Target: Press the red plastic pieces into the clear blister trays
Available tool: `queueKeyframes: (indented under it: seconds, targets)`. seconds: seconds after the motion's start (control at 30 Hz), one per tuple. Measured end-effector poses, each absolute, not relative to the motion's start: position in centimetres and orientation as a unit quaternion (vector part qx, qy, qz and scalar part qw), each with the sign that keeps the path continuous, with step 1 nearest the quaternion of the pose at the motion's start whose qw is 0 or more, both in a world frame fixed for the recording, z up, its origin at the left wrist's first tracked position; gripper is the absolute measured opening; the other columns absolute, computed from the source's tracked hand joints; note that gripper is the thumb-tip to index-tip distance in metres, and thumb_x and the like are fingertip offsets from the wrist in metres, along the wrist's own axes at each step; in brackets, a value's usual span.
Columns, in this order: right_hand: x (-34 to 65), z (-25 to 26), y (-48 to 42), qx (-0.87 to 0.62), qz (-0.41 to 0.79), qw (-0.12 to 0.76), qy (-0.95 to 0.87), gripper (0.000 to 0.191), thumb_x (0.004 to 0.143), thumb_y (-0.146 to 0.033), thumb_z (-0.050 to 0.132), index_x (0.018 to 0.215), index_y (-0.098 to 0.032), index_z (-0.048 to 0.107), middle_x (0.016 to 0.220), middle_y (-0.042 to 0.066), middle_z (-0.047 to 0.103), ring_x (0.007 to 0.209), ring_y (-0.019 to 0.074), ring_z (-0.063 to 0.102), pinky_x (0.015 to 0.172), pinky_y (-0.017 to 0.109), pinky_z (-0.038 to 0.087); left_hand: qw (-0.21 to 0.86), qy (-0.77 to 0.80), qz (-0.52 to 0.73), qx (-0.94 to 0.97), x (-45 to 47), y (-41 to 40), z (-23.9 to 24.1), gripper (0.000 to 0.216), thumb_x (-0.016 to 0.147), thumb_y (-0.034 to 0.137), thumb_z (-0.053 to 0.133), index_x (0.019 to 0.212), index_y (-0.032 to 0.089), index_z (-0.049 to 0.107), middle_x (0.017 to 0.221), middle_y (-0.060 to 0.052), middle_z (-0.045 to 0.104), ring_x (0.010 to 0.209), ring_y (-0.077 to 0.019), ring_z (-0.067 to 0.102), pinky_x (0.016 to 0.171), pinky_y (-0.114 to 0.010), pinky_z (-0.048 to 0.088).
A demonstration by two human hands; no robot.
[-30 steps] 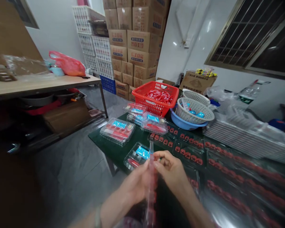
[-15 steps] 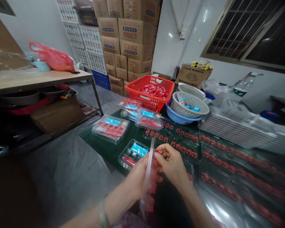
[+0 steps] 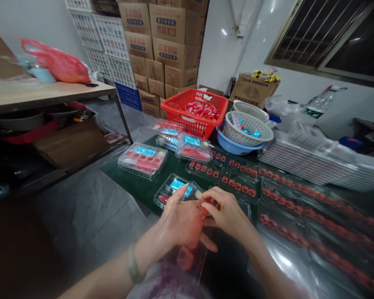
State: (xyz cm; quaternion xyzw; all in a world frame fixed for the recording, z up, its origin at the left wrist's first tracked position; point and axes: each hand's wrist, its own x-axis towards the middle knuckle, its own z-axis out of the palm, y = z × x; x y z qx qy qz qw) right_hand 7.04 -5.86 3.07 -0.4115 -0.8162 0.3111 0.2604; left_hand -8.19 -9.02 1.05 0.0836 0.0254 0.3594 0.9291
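Observation:
My left hand point(image 3: 182, 222) is under a clear plastic tray point(image 3: 201, 265) with red pieces in a row, its thumb stretched up and its fingers spread; the tray rests across it. A red tint shows over the palm. At the tray's upper part my right hand point(image 3: 226, 209) has thumb and fingers pinched together around a small red piece point(image 3: 205, 211). Just beyond my hands lies another clear pack point(image 3: 170, 189) with a blue packet and a red item. A filled clear pack point(image 3: 143, 160) sits to its left, and several more are stacked behind.
A red basket point(image 3: 193, 118) of red wrapped pieces stands at the back beside grey colanders point(image 3: 247, 131) over a blue basin point(image 3: 237, 147). Rows of clear trays with red pieces point(image 3: 283, 199) cover the right side. Stacked clear lids point(image 3: 305, 162) lie behind them.
The tray, seen edge-on before, has turned flatter across my left hand. My left thumb and fingers have spread apart. My right hand stays pinched at the tray's upper part.

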Motion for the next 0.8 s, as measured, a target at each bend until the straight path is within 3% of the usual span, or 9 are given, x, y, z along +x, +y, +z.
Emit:
queueKeyframes:
  seconds: [0.17,0.3,0.43,0.57,0.8]
  targets:
    - [7.14,3.10,-6.32,-0.421,0.414,0.322,-0.740,0.016,0.080,-0.018,0.044,0.083,-0.020,0.059,0.088,0.003,0.052,0.071,0.0119,0.055,0.058,0.022,0.050,0.919,0.036,0.386,0.068,-8.16,-9.29,-0.10,0.060,0.075,0.057,0.029,0.114,0.014,0.045,0.086,-0.010,0.054,0.084,-0.0323,0.052,0.074,-0.058,0.034]
    - [6.94,2.94,-6.47,-0.427,0.420,0.360,-0.715,0.013,0.078,-0.021,0.048,0.079,-0.019,0.061,0.085,0.003,0.051,0.067,0.0114,0.055,0.053,0.022,0.051,0.909,0.055,0.407,0.071,-8.16,-9.22,0.04,0.057,0.077,0.052,0.029,0.116,0.012,0.043,0.082,-0.010,0.053,0.087,-0.0326,0.051,0.076,-0.060,0.031]
    - [6.82,3.02,-6.45,-0.425,0.459,0.388,-0.677,0.011,0.077,-0.025,0.051,0.077,-0.018,0.060,0.086,0.003,0.050,0.065,0.0119,0.056,0.048,0.022,0.052,0.907,0.049,0.413,0.069,-8.04,-9.18,0.56,0.055,0.077,0.050,0.030,0.113,0.010,0.046,0.079,-0.008,0.053,0.076,-0.0268,0.053,0.075,-0.058,0.033]
    - [6.84,2.94,-6.33,-0.431,0.512,0.398,-0.627,0.011,0.075,-0.028,0.054,0.075,-0.018,0.058,0.083,0.002,0.051,0.062,0.0115,0.058,0.047,0.022,0.053,0.910,0.047,0.407,0.062,-7.93,-9.12,0.46,0.055,0.077,0.051,0.031,0.110,0.011,0.048,0.081,-0.009,0.055,0.074,-0.0265,0.053,0.075,-0.058,0.032]
    - [7.17,3.18,-6.05,-0.433,0.452,0.350,-0.696,0.011,0.076,-0.022,0.050,0.080,-0.019,0.059,0.084,0.002,0.052,0.064,0.0107,0.056,0.051,0.022,0.050,0.918,0.054,0.387,0.069,-8.09,-8.83,0.44,0.053,0.076,0.051,0.033,0.110,0.013,0.048,0.087,-0.011,0.057,0.074,-0.0265,0.054,0.072,-0.054,0.036]
